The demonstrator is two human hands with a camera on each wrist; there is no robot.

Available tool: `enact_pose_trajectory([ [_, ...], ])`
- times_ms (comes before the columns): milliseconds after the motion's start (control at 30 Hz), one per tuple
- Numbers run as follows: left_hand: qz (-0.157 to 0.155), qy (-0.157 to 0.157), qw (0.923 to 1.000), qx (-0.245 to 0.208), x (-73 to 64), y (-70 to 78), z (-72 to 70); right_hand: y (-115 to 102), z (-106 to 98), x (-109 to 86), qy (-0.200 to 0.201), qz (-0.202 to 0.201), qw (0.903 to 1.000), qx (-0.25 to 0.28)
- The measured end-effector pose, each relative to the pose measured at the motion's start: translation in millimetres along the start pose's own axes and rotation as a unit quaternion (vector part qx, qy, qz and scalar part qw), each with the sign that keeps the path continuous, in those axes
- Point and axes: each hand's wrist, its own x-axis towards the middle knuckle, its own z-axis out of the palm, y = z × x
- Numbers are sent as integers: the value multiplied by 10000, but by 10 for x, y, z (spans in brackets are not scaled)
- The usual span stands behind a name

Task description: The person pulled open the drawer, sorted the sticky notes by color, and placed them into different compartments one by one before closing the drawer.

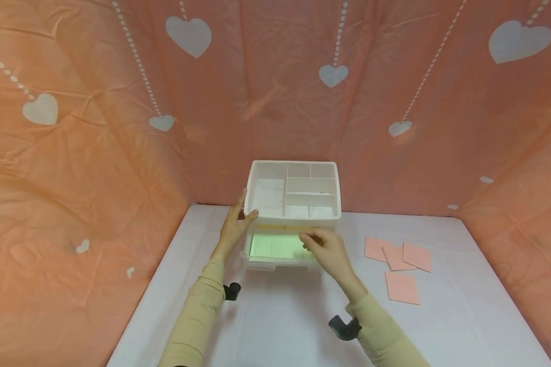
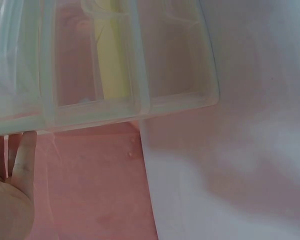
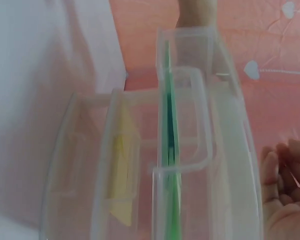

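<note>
Nearest me, a pulled-out drawer juts from the organizer above the white surface, green sheets lying inside. Over its right side hangs my right grip, fingers loosely curled, nothing visible in them; farther back, my left grip holds the organizer's left front corner, thumb on the rim. Pressure on the drawer, with my left grip slack, could tip the organizer toward me; the sheets (their edges look parted in the right wrist view) might catch if it were pushed in. Only the head view shows the pink sheets at right; the left wrist view reveals a yellow sheet in a lower drawer.
</note>
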Motion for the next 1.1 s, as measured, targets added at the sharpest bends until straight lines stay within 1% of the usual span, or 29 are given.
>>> enact_pose_trajectory([
  [100,8,27,10000,-6,3,-6,1,1,11,-83,57,-1,9983,576],
  [167,1,34,10000,-10,0,-6,-1,15,23,-145,35,-86,9963,851],
  [367,-12,53,10000,-73,-10,13,-7,126,104,-345,-40,-524,9901,1304],
  [467,-23,42,10000,-86,-5,16,-8,210,171,-430,-16,-506,9862,1574],
  [567,-32,33,10000,-72,4,18,-11,296,248,-501,-76,-285,9824,1843],
  [733,-58,24,9999,-85,14,22,-4,437,389,-575,-183,232,9797,1982],
  [833,-118,-37,9999,-80,10,29,1,497,451,-597,-85,614,9752,2124],
  [900,-125,-50,9999,-50,8,33,0,522,479,-600,8,828,9703,2272],
  [1000,-79,-18,10000,-22,15,28,-1,543,504,-596,41,1012,9648,2426],
  [1100,-49,13,10000,-30,24,15,-3,543,515,-586,20,1076,9617,2521],
])
